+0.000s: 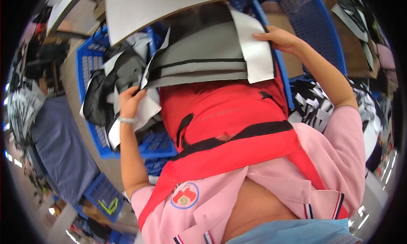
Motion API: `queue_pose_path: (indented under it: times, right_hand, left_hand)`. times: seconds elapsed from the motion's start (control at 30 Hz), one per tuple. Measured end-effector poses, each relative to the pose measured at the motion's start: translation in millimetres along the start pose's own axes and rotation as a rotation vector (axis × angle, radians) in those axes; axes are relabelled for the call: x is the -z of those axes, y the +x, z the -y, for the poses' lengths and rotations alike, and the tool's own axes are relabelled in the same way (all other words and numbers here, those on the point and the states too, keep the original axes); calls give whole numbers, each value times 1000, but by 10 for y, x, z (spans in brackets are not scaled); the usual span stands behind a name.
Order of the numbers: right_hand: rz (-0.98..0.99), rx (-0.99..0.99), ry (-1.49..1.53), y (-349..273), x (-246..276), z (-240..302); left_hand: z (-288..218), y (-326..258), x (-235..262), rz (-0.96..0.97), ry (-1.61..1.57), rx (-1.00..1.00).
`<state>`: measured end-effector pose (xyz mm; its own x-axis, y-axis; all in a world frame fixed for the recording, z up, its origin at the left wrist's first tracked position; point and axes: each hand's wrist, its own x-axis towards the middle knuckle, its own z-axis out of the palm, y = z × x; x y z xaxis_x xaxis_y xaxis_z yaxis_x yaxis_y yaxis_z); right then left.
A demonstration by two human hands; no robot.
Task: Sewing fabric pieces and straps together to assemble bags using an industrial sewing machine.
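A stack of grey fabric panels with black stripes [199, 61] rests on my lap, over a red apron [220, 112]. My left hand [130, 100] grips the stack's lower left corner, fingers curled round the edge. My right hand [280, 37] lies on a white panel [257, 53] at the stack's right side, fingers pressing its top edge. Beneath my left hand lie more white and black cut pieces [106, 95].
A blue plastic crate [91, 61] holding cut pieces stands at my left, another blue crate [322, 27] at the right. A grey table edge [169, 6] curves across the top. Black-and-white scraps [318, 108] pile at right. A small blue crate [104, 197] sits lower left.
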<state>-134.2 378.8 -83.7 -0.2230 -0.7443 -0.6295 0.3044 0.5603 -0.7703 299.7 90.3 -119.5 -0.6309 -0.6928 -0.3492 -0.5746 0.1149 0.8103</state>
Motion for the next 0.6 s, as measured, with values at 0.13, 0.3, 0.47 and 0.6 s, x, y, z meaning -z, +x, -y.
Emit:
queue_pose_path:
  times: [0.13, 0.3, 0.47, 0.6]
  right_hand:
    - [-69, -91, -135, -131, 327, -132]
    - [225, -417, -1072, -233, 718, -180]
    - [-154, 693, -752, -581, -134, 869]
    - [-138, 1446, -768, -986, -850, 1494]
  left_hand:
    - [-401, 68, -26, 109, -16, -154]
    - [-1189, -278, 28, 170, -172, -227]
    - [-2327, -351, -454, 183, -176, -627]
    - [-2931, -437, -953, 261, -145, -943]
